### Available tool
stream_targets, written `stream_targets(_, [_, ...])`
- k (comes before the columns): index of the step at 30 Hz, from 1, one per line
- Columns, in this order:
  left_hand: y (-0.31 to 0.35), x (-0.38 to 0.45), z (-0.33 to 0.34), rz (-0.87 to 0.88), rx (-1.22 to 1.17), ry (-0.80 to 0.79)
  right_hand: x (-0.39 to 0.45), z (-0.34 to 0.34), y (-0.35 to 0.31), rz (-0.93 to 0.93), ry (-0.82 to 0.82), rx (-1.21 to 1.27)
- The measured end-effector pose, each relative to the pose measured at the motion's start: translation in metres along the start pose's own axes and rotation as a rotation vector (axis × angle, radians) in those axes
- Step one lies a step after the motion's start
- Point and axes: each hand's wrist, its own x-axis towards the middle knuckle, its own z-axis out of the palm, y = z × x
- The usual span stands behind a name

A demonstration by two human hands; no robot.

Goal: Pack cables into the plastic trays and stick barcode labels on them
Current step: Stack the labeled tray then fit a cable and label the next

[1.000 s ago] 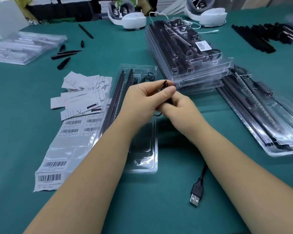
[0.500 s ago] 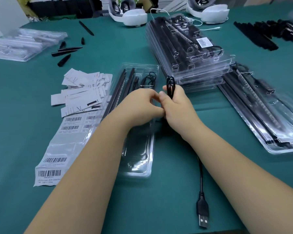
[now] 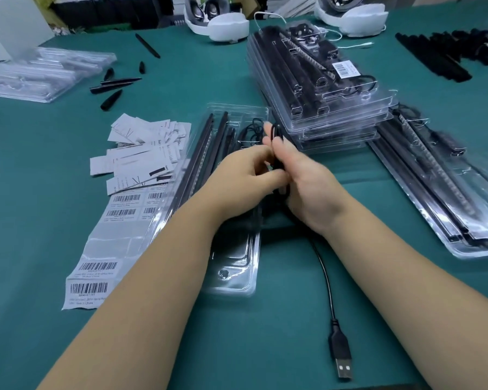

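Head view shows your right hand [image 3: 304, 178] curled round a folded bundle of black USB cable [image 3: 326, 280] above the open plastic tray [image 3: 237, 288]; your left hand [image 3: 245, 178] pinches the same bundle; its USB plug [image 3: 342, 358] lies on the green table [image 3: 265, 333]; barcode labels [image 3: 96, 277] sit left of the tray.
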Motion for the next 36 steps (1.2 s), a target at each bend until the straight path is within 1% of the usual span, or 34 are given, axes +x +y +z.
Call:
stream_targets(2, [-0.002, 0.004, 0.004, -0.083, -0.027, 0.078, 0.000, 0.000, -0.002, 0.045, -0.047, 0.185])
stream_targets(3, [-0.002, 0.006, 0.004, -0.135, -0.086, 0.102, 0.000, 0.002, -0.002, 0.048, -0.038, 0.184])
stream_targets(4, [-0.002, 0.007, 0.003, -0.188, -0.151, 0.115, -0.001, 0.003, -0.003, 0.054, 0.013, 0.126])
stream_targets(5, [-0.002, 0.009, 0.001, -0.224, -0.180, 0.121, -0.002, 0.003, -0.005, 0.051, 0.075, -0.011])
stream_targets(6, [-0.002, 0.010, -0.002, -0.247, -0.182, 0.130, -0.004, 0.003, -0.008, 0.034, 0.120, -0.245])
stream_targets(8, [-0.005, 0.012, -0.007, -0.273, -0.194, 0.152, -0.007, -0.003, -0.015, 0.046, 0.127, -0.757])
stream_targets(9, [-0.007, 0.012, -0.007, -0.267, -0.197, 0.161, -0.011, -0.007, -0.019, 0.097, 0.113, -0.943])
stream_targets(10, [-0.010, 0.014, -0.007, -0.234, -0.164, 0.161, -0.016, -0.011, -0.023, 0.164, 0.078, -1.073])
stream_targets(12, [-0.014, 0.015, -0.005, -0.169, -0.052, 0.168, -0.026, -0.014, -0.032, 0.291, -0.048, -1.300])
stream_targets(14, [-0.016, 0.015, -0.004, -0.192, -0.049, 0.207, -0.030, -0.019, -0.035, 0.348, -0.144, -1.458])
stream_targets(15, [-0.015, 0.015, -0.004, -0.212, -0.064, 0.236, -0.030, -0.020, -0.036, 0.347, -0.150, -1.489])
stream_targets(16, [-0.015, 0.015, -0.004, -0.216, -0.075, 0.266, -0.029, -0.023, -0.036, 0.328, -0.127, -1.492])
stream_targets(17, [-0.015, 0.015, -0.003, -0.206, -0.086, 0.294, -0.028, -0.026, -0.037, 0.304, -0.073, -1.437])
stream_targets(19, [-0.016, 0.014, -0.002, -0.164, -0.111, 0.306, -0.026, -0.029, -0.039, 0.267, 0.085, -1.175])
stream_targets(20, [-0.015, 0.012, -0.002, -0.145, -0.113, 0.291, -0.026, -0.030, -0.040, 0.260, 0.144, -1.034])
stream_targets(21, [-0.014, 0.010, -0.002, -0.120, -0.103, 0.272, -0.025, -0.029, -0.041, 0.254, 0.171, -0.945])
stream_targets(26, [-0.009, 0.004, 0.001, -0.002, -0.018, 0.192, -0.026, -0.024, -0.045, 0.275, 0.144, -0.670])
stream_targets(27, [-0.007, 0.003, 0.002, 0.024, 0.011, 0.180, -0.028, -0.025, -0.047, 0.238, 0.147, -0.704])
stream_targets(29, [-0.004, 0.001, 0.004, 0.075, 0.033, 0.138, -0.032, -0.027, -0.049, 0.100, 0.153, -0.980])
stream_targets(31, [-0.001, -0.001, 0.005, 0.091, 0.009, 0.090, -0.035, -0.023, -0.050, -0.018, 0.095, -1.224])
stream_targets(32, [-0.001, -0.001, 0.005, 0.092, 0.003, 0.068, -0.035, -0.021, -0.048, -0.056, 0.072, -1.268])
stream_targets(33, [0.000, -0.002, 0.005, 0.095, 0.004, 0.045, -0.035, -0.019, -0.046, -0.092, 0.066, -1.261])
stream_targets(36, [-0.002, -0.001, 0.003, 0.108, 0.040, 0.009, -0.032, -0.015, -0.041, -0.175, 0.082, -1.139])
